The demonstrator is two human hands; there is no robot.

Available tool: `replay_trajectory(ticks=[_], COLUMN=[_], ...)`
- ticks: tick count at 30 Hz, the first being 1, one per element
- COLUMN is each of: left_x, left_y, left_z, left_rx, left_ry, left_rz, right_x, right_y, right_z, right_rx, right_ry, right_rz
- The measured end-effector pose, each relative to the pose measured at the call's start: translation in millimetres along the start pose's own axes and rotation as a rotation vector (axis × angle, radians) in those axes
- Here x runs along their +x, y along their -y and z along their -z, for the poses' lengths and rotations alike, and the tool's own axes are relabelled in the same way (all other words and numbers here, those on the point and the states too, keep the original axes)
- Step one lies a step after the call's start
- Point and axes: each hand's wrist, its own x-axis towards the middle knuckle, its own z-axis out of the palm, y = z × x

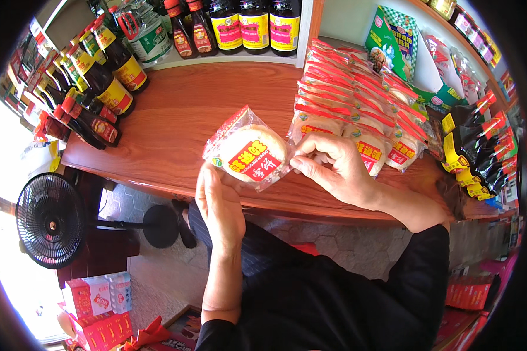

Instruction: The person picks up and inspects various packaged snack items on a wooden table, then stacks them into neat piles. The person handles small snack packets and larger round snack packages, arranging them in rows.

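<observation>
Above the front part of the counter I hold a clear plastic packet (252, 155) with a round, pale, flat cake inside, a red strip along its top edge and a red and yellow label. My left hand (219, 202) supports its lower left edge, some fingers hidden behind it. The right edge is pinched between the thumb and fingers of my right hand (336, 169). Just beyond my right hand lie rows of similar packets (357, 111), overlapping one another, their red strips facing the same way.
The wooden counter (181, 111) carries dark sauce bottles (102, 79) at left and black and yellow pouches (474, 152) at right. Jars (255, 26) line the back shelf beside a green display box (413, 52). A black fan (52, 219) stands at left, near red boxes (102, 330).
</observation>
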Motion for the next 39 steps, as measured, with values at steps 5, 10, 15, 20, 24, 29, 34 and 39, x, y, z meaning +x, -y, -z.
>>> replay_trajectory(ticks=[5,10,15,20,24,29,34,39], left_x=[-9.7,-14.7,-20.0,-24.1,-23.4,-21.4,-21.4,-27.2], left_y=[9.6,9.8,7.9,11.3,11.9,8.7,9.7,18.8], left_z=[2.3,-1.3,-14.8,-17.3,-20.8,-18.8,-18.4,-20.7], left_rx=[0.136,0.185,0.149,0.134,0.185,0.146,0.073,0.148], left_ry=[0.152,0.188,0.189,0.181,0.141,0.147,0.177,0.181], left_rz=[-0.006,-0.013,-0.096,-0.087,-0.119,-0.037,0.085,0.082], right_x=[4.3,0.7,-0.5,-3.1,-4.3,-4.2,-6.1,-9.9], right_y=[-2.4,-1.1,3.3,2.3,6.2,5.6,2.0,-0.2], right_z=[-4.7,-3.2,-4.6,-5.4,-5.9,-8.7,-10.1,-16.6], right_rx=[0.101,0.125,0.106,0.110,0.135,0.201,0.260,0.257], right_ry=[-0.128,-0.125,-0.122,-0.146,-0.138,-0.139,-0.170,-0.158], right_rz=[0.123,0.160,0.226,0.183,0.154,0.158,0.144,0.141])
